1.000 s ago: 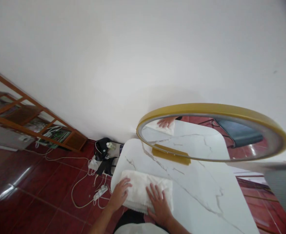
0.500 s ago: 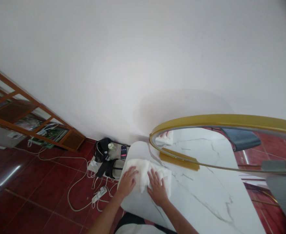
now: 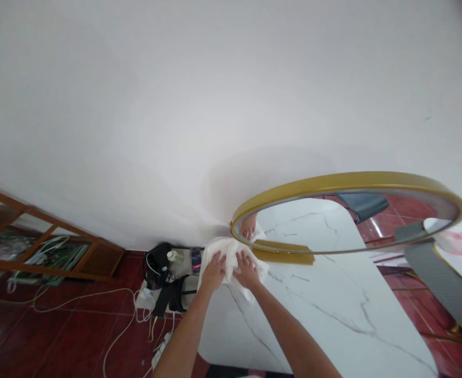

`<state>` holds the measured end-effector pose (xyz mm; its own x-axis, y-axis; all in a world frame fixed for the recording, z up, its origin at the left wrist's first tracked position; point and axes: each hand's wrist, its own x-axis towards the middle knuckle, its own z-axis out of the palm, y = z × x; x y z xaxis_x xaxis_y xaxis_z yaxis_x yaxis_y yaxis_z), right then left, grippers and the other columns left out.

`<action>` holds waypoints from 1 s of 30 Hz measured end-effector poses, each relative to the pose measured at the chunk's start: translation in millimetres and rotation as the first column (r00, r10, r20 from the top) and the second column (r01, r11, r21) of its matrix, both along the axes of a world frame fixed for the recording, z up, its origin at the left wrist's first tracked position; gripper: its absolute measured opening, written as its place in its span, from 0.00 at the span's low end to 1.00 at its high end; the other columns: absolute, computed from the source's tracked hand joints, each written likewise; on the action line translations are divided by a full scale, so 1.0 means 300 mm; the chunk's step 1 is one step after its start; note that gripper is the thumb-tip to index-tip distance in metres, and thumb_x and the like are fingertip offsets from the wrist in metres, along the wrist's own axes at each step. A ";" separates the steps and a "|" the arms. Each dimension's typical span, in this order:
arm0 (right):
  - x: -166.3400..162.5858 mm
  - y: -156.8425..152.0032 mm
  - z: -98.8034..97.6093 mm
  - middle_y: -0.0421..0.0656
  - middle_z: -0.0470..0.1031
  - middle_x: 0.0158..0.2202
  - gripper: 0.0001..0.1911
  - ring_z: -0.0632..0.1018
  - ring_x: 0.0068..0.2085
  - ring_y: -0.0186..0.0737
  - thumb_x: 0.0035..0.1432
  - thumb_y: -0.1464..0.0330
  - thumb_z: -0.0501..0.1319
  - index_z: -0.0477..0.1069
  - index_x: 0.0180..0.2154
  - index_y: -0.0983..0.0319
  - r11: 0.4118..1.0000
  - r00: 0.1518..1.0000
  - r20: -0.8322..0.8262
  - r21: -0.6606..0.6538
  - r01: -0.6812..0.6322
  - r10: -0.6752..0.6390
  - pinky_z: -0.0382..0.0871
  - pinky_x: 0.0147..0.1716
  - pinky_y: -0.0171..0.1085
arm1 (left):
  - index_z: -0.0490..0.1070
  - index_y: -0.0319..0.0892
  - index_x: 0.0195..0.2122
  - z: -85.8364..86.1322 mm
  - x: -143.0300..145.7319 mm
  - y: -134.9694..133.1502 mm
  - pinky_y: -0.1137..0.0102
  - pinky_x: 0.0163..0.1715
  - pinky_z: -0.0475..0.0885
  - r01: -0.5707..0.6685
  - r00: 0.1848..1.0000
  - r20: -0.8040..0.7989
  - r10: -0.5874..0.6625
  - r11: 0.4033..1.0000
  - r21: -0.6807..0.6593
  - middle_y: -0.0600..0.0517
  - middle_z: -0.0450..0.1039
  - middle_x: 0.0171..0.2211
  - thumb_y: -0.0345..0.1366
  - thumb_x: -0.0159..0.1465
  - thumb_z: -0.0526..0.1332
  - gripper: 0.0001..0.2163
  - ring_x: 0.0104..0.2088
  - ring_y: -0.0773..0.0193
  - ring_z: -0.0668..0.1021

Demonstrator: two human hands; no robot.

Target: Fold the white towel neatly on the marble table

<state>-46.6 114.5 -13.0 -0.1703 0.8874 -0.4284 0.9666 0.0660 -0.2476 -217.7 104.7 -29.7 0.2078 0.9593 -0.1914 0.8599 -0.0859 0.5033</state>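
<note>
A white cloth (image 3: 230, 250) lies bunched on the far left corner of the white marble-patterned table (image 3: 313, 320). My left hand (image 3: 214, 273) rests on the cloth's left part, fingers stretched forward and apart. Beside it, my right hand (image 3: 247, 271) presses on the right part of the cloth, its fingers also spread. The cloth's edges stick out around both hands. Just right of my right hand stands a round mirror with a gold rim (image 3: 333, 184) on a flat gold base (image 3: 284, 255). Its glass reflects a hand, the cloth and the tabletop.
A white wall (image 3: 176, 105) rises behind the table. Left of the table, a low surface holds a black bag (image 3: 158, 262), a small bottle (image 3: 175, 256) and a phone (image 3: 196, 261). Cables (image 3: 113, 291) trail over red floor tiles. A wooden shelf (image 3: 77, 257) stands left; a grey chair (image 3: 443, 278) is right.
Both hands have pushed forward toward the wall and the mirror's base, taking the cloth along. The cloth is now more crumpled, and more bare table shows in front. The camera view has shifted.
</note>
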 end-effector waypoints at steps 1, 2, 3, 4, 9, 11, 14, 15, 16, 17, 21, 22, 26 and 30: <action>0.000 -0.002 0.003 0.42 0.33 0.67 0.35 0.48 0.64 0.55 0.59 0.62 0.49 0.37 0.64 0.55 1.000 1.000 -0.009 0.007 0.006 -0.006 0.56 0.52 0.54 | 0.56 0.46 0.60 0.001 -0.001 0.000 0.62 0.61 0.51 -0.001 1.000 -0.011 0.001 1.000 0.005 0.53 0.48 0.65 0.25 0.55 0.52 0.29 0.64 0.60 0.49; 0.003 -0.009 0.006 0.41 0.33 0.66 0.35 0.48 0.64 0.54 0.58 0.62 0.50 0.38 0.64 0.54 1.000 1.000 -0.020 0.017 0.003 -0.002 0.55 0.53 0.54 | 0.56 0.46 0.60 0.003 0.001 -0.004 0.62 0.61 0.52 -0.014 1.000 -0.024 0.014 1.000 0.012 0.53 0.49 0.64 0.25 0.55 0.52 0.29 0.64 0.61 0.50; 0.011 -0.022 0.007 0.39 0.32 0.66 0.36 0.46 0.64 0.53 0.57 0.62 0.51 0.39 0.64 0.52 1.000 0.999 -0.033 0.027 -0.016 0.017 0.53 0.54 0.53 | 0.57 0.46 0.59 0.005 0.005 -0.015 0.63 0.61 0.53 -0.042 0.998 -0.041 0.043 0.999 0.021 0.53 0.50 0.64 0.25 0.55 0.52 0.29 0.64 0.62 0.51; 0.022 -0.041 0.005 0.37 0.32 0.66 0.36 0.45 0.65 0.52 0.56 0.63 0.51 0.39 0.64 0.51 0.998 0.998 -0.047 0.039 -0.045 0.047 0.52 0.55 0.53 | 0.58 0.46 0.59 0.006 0.011 -0.034 0.64 0.60 0.55 -0.082 0.994 -0.062 0.084 0.996 0.035 0.53 0.51 0.63 0.24 0.54 0.52 0.29 0.64 0.62 0.52; 0.125 -0.232 -0.035 0.34 0.27 0.66 0.42 0.40 0.65 0.49 0.51 0.68 0.52 0.35 0.64 0.49 0.966 0.960 -0.136 0.127 -0.226 0.243 0.40 0.60 0.54 | 0.59 0.47 0.58 -0.014 0.048 -0.261 0.63 0.55 0.59 -0.171 0.967 -0.152 0.205 0.963 0.209 0.52 0.55 0.62 0.24 0.57 0.49 0.27 0.63 0.61 0.55; 0.189 -0.329 -0.053 0.35 0.27 0.66 0.43 0.39 0.65 0.50 0.50 0.68 0.52 0.33 0.64 0.49 0.952 0.939 -0.185 0.151 -0.265 0.291 0.37 0.60 0.55 | 0.57 0.49 0.60 -0.041 0.057 -0.392 0.62 0.56 0.58 -0.120 0.970 -0.174 0.169 0.958 0.260 0.53 0.54 0.62 0.25 0.58 0.48 0.28 0.63 0.61 0.55; 0.322 -0.447 -0.063 0.36 0.28 0.66 0.42 0.39 0.65 0.50 0.51 0.65 0.52 0.33 0.64 0.51 0.922 0.878 -0.282 0.150 -0.358 0.387 0.33 0.60 0.55 | 0.58 0.52 0.59 -0.086 0.065 -0.563 0.61 0.55 0.59 -0.106 0.967 -0.201 0.157 0.964 0.244 0.55 0.55 0.62 0.26 0.57 0.49 0.28 0.62 0.60 0.57; 0.376 -0.474 -0.061 0.37 0.29 0.66 0.42 0.39 0.65 0.50 0.52 0.64 0.53 0.33 0.64 0.51 0.908 0.852 -0.316 0.138 -0.395 0.418 0.33 0.61 0.55 | 0.59 0.53 0.59 -0.097 0.069 -0.603 0.61 0.55 0.59 -0.101 0.968 -0.201 0.148 0.970 0.223 0.56 0.56 0.62 0.26 0.57 0.50 0.28 0.62 0.59 0.58; 0.433 -0.493 -0.059 0.37 0.30 0.66 0.42 0.40 0.65 0.50 0.52 0.63 0.53 0.34 0.64 0.51 0.897 0.830 -0.342 0.128 -0.423 0.440 0.32 0.61 0.55 | 0.60 0.53 0.58 -0.104 0.075 -0.630 0.61 0.55 0.59 -0.091 0.972 -0.195 0.130 0.976 0.197 0.56 0.56 0.62 0.26 0.56 0.50 0.28 0.61 0.59 0.59; 0.491 -0.506 -0.056 0.37 0.32 0.66 0.41 0.41 0.65 0.50 0.53 0.63 0.52 0.35 0.64 0.52 0.889 0.815 -0.360 0.124 -0.440 0.454 0.32 0.61 0.54 | 0.60 0.54 0.58 -0.106 0.084 -0.646 0.61 0.55 0.59 -0.073 0.978 -0.181 0.103 0.984 0.165 0.57 0.56 0.61 0.26 0.55 0.50 0.29 0.61 0.59 0.59; 0.697 -0.514 -0.053 0.37 0.36 0.66 0.38 0.43 0.65 0.46 0.54 0.62 0.51 0.37 0.64 0.53 0.877 0.800 -0.362 0.153 -0.455 0.478 0.35 0.62 0.50 | 0.58 0.55 0.59 -0.071 0.161 -0.606 0.62 0.57 0.57 0.041 0.997 -0.063 -0.038 0.998 0.048 0.58 0.53 0.62 0.26 0.56 0.50 0.29 0.62 0.60 0.58; 0.738 -0.511 -0.056 0.37 0.37 0.66 0.39 0.44 0.65 0.46 0.53 0.63 0.52 0.38 0.64 0.53 0.885 0.816 -0.342 0.173 -0.432 0.466 0.36 0.62 0.49 | 0.57 0.55 0.60 -0.056 0.194 -0.578 0.62 0.58 0.56 0.062 0.998 -0.031 -0.061 0.998 0.029 0.58 0.52 0.63 0.26 0.56 0.51 0.29 0.62 0.60 0.57; 0.861 -0.495 -0.076 0.38 0.42 0.66 0.37 0.47 0.65 0.46 0.52 0.65 0.52 0.44 0.63 0.53 0.923 0.905 -0.245 0.260 -0.285 0.348 0.38 0.61 0.49 | 0.58 0.53 0.59 0.004 0.360 -0.456 0.61 0.60 0.52 0.087 0.995 0.052 -0.085 0.995 -0.046 0.57 0.52 0.63 0.25 0.53 0.51 0.31 0.63 0.59 0.54; 0.928 -0.485 -0.098 0.40 0.48 0.65 0.34 0.49 0.64 0.48 0.57 0.57 0.50 0.46 0.63 0.54 0.943 0.979 -0.169 0.329 -0.051 0.112 0.40 0.61 0.53 | 0.61 0.51 0.58 0.032 0.551 -0.385 0.61 0.62 0.48 0.170 0.976 0.164 -0.143 0.972 -0.162 0.56 0.52 0.63 0.27 0.50 0.54 0.31 0.63 0.58 0.52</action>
<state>232.0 -31.2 -42.5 -0.2962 0.9520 -0.0774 0.8946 0.2481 -0.3718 -52.5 -10.7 -20.2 0.3919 0.8670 -0.3077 0.7563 -0.1133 0.6443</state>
